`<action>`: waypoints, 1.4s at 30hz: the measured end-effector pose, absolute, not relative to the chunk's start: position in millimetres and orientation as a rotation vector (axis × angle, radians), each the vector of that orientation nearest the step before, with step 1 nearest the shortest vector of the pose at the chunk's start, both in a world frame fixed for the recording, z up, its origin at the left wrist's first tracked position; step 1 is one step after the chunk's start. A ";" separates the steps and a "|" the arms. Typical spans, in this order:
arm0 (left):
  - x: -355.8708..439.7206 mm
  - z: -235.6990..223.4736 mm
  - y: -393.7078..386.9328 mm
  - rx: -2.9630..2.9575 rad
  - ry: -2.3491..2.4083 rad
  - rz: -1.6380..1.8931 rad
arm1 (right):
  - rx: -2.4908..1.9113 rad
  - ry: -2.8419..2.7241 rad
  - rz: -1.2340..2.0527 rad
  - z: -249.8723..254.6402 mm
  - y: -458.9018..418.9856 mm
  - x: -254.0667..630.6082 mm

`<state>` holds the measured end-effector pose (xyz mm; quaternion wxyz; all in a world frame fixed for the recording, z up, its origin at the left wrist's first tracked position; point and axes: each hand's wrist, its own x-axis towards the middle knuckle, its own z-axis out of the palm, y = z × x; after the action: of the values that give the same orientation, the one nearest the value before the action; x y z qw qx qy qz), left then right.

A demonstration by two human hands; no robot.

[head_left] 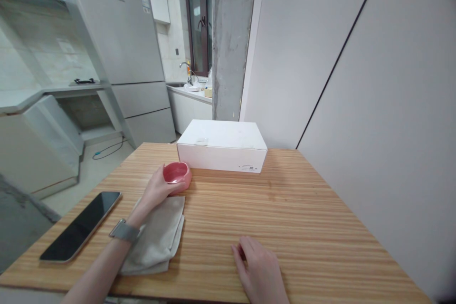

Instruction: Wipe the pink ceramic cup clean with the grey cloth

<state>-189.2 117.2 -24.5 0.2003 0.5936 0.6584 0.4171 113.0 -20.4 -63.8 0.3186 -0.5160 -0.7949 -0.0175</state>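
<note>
Just left of centre in the frame, the person's left hand has its thumb along the near side of a pink bowl and the fingers round its left side, so that's a proper clamp on the wall, though the far fingertips are partly hidden. Looks like the holding stage, bowl apparently sitting on the wooden table. Shifting it from there would call for a steady, level grip and some care around the white box, whose front left corner is right beside it. Can't tell if the two actually touch.

Container-wise, the bowl's glossy inside shows nothing in it, at least in the part you can see. White box is shut, so no clue what's inside.

Below the bowl, a folded grey cloth lies partly under the left forearm, which has a watch strapped on. Lower left has a dark-screened phone lying flat. Down at bottom centre, the right hand rests on the wood, fingers loosely curled, thumb a bit apart from them, nothing visible in it. Tall fridge at upper left, btw.
</note>
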 end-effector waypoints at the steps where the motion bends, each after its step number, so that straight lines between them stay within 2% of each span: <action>1: -187.8 -22.6 116.4 1.660 1.845 1.157 | -1.362 -2.091 -0.042 -64.3 -20.5 113.0; 8: -151.5 -0.6 119.6 1.615 1.925 1.112 | -1.366 -2.091 -0.044 -65.7 -20.3 112.4; 16: -77.3 21.4 114.4 1.774 1.439 1.201 | -1.378 -2.088 -0.026 -66.2 -20.8 112.5; 26: -48.9 1.4 116.2 1.892 1.476 1.068 | -1.374 -2.079 -0.076 -64.6 -21.1 111.9; 31: -56.1 -2.4 111.0 1.940 1.486 0.982 | -1.365 -2.065 -0.073 -62.6 -21.9 112.1; 36: -103.0 4.9 56.5 2.298 1.597 0.704 | -1.355 -2.081 -0.082 -61.3 -22.5 112.3; 42: -177.0 -37.4 -28.6 2.275 1.890 0.203 | -1.361 -2.084 -0.079 -63.2 -21.9 112.7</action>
<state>-177.0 -28.6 -37.4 0.0885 0.7644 0.6350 0.0681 112.7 -21.9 -63.2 0.3201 -0.5177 -0.7929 -0.0302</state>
